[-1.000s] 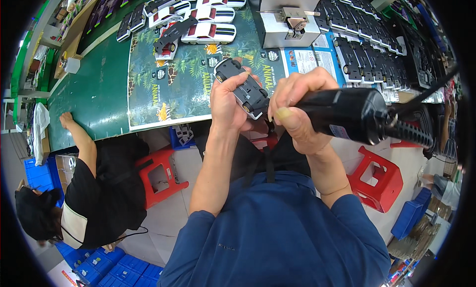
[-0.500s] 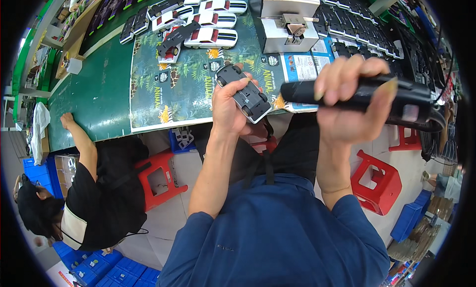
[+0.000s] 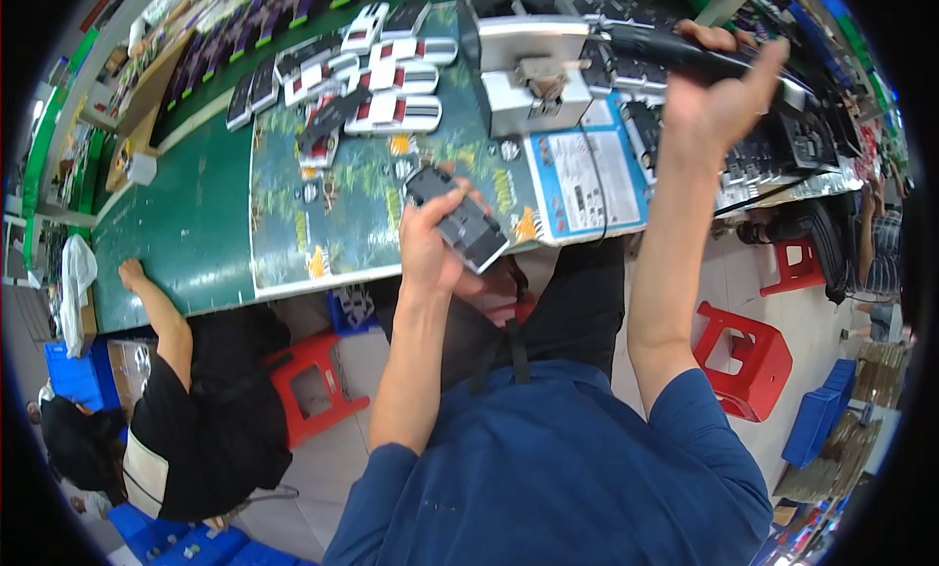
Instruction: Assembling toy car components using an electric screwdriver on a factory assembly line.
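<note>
My left hand [image 3: 428, 245] is closed around a toy car [image 3: 473, 235], its black underside with wheels turned up, over the front edge of the table. In my right hand [image 3: 719, 101] is a black electric screwdriver [image 3: 650, 45], gripped by its body and lying nearly level. Its front end points left at the metal screw feeder box [image 3: 533, 40]; whether it touches cannot be made out. Several white toy cars [image 3: 396, 114] with red interiors and black stripes stand on the table left of the box. A loose black car base [image 3: 333, 116] lies across one of them.
Rows of black car bases [image 3: 641, 126] lie behind and right of the box. A printed sheet [image 3: 587, 180] with a cable across it is in front. To the left, a co-worker's hand [image 3: 132, 272] rests on the green table [image 3: 196, 233]. Red stools [image 3: 748, 361] stand below.
My right hand has carried the screwdriver up and away, to beside the feeder box. The car in my left hand stays underside up, and the whole view has shifted slightly.
</note>
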### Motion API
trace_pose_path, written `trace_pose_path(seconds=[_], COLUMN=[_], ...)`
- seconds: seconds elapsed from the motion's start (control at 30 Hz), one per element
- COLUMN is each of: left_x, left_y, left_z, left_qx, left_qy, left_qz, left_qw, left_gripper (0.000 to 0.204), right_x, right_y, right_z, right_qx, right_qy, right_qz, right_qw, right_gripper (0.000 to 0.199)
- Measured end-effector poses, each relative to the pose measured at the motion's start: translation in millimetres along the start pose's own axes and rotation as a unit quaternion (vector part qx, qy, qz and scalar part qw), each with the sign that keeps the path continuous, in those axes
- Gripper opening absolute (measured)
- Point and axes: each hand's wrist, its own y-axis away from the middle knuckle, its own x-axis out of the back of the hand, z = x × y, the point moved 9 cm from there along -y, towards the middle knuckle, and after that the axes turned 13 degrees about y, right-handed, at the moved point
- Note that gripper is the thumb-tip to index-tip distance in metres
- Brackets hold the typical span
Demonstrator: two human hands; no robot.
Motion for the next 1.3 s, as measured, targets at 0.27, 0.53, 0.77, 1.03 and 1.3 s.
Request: trace_pose_path(seconds=[0.27, 0.53, 0.77, 1.03, 1.3], left_x=[-25, -24, -34, -27, -3], left_y=[-25, -13, 3, 17, 10], left_z=[36, 37, 22, 31, 31], left_qx=[-0.057, -0.116, -0.126, -0.199, -0.089], left_qy=[-0.042, 0.086, 0.114, -0.001, 0.094], left_qz=[0.001, -0.013, -0.030, 0.003, -0.026], left_qw=[0.997, 0.989, 0.985, 0.980, 0.991], left_gripper=[0.038, 0.039, 0.033, 0.058, 0.040], right_x=[-21, 29, -44, -47, -25], right_y=[80, 125, 220, 217, 192], right_z=[24, 31, 46, 51, 82], right_qx=[0.021, 0.079, 0.111, 0.095, 0.017], right_qy=[0.284, 0.423, 0.590, 0.523, 0.571], right_qz=[-0.069, -0.022, -0.291, -0.290, -0.245], right_qw=[0.956, 0.903, 0.745, 0.796, 0.783], right_gripper=[0.015, 0.080, 0.070, 0.055, 0.057])
